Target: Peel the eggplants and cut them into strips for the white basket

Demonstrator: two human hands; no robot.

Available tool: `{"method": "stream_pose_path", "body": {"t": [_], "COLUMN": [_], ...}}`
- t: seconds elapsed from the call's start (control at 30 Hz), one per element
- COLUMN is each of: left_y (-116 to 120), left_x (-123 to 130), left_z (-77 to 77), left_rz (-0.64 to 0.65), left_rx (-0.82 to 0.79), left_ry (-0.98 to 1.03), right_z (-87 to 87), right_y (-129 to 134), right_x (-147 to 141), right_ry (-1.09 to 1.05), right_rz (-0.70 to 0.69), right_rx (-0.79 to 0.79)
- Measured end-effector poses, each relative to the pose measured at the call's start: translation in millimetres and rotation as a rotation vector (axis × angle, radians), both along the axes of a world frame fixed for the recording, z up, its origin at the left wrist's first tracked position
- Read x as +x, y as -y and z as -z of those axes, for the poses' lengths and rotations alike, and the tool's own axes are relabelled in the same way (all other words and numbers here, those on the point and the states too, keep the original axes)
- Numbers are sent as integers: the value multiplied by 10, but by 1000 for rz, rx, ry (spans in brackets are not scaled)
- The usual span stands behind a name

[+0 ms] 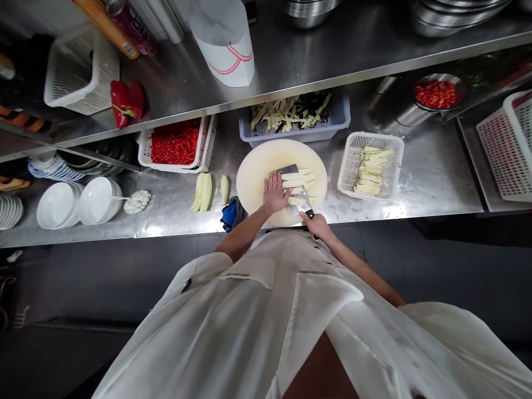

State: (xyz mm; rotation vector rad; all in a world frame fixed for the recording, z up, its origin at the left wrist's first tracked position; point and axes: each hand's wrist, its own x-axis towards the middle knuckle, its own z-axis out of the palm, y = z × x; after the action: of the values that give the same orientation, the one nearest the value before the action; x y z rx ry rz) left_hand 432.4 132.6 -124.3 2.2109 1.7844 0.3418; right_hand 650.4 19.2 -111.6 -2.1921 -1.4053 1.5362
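My right hand [317, 225] grips the black handle of a cleaver [298, 206], its wide blade lying low over the cutting board among pale strips. My left hand [276, 192] is flat with fingers stretched, at the left end of the peeled eggplant strips [296, 182] and close to the blade. Beyond its fingertips a dark grey flat piece [288, 169] shows; I cannot tell what it is. All this rests on a round, cream cutting board [255, 166]. Left of the board lie whole peeled eggplants [202, 192] and a smaller pale piece [225, 190].
A white basket [344, 165] with cut strips stands right of the board. Behind are a bin [297, 134] of peelings and a basket of red chillies [174, 145]. White bowls [58, 205] stand left. A steel shelf [282, 72] overhangs the back; a blue bundle [229, 215] touches the board's edge.
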Motion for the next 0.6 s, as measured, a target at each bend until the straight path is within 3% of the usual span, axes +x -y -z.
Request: {"method": "stream_pose_path", "body": {"t": [0.6], "left_y": [89], "left_x": [-106], "left_z": [-95], "left_rz": [44], "left_rx": [-5], "left_ry": [-48], "right_z": [30], "right_y": [145], "right_x": [-121], "right_ry": [-74], "right_rz": [-32], "right_rx": [-40]}}
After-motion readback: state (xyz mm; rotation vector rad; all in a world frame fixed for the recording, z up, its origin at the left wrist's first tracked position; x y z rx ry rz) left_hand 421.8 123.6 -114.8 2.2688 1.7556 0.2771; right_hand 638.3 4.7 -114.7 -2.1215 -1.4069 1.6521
